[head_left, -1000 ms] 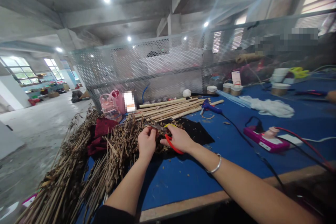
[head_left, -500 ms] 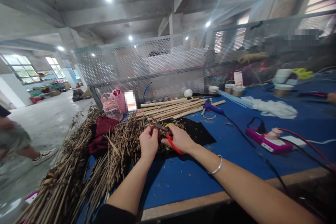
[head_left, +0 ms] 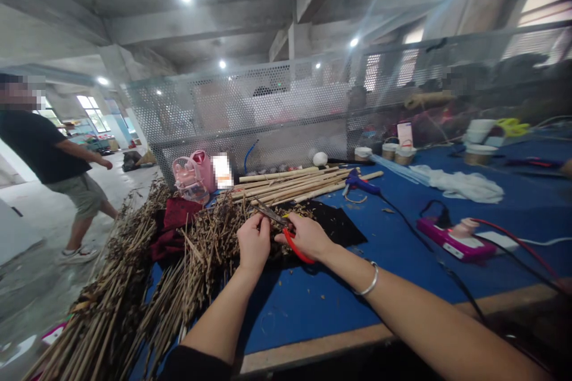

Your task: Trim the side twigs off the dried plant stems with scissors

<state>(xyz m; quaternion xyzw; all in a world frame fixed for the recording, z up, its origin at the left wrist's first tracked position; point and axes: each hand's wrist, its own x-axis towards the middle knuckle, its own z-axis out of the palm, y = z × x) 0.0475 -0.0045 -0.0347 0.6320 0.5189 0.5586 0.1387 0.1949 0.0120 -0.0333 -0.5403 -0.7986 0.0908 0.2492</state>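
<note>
My right hand is closed around red-handled scissors, a bit of yellow showing on the handle. Their metal blades point up and left, past the fingertips of my left hand. That hand is closed in a pinch; whatever lies between its fingers is too small to make out. Directly behind both hands is a heap of dried plant stems with brown, shrivelled heads, some of it on a black cloth. Loose crumbs of plant lie on the blue table below my hands.
Pale sticks lie behind the heap, with a blue glue gun at their right end. A purple power strip with cables sits right. Pink bag and dark red cloth are left. A person walks on the floor at left.
The person at the left has come further into view. My hands stay almost in place, and the scissor blades look slightly shifted near my left fingertips.
</note>
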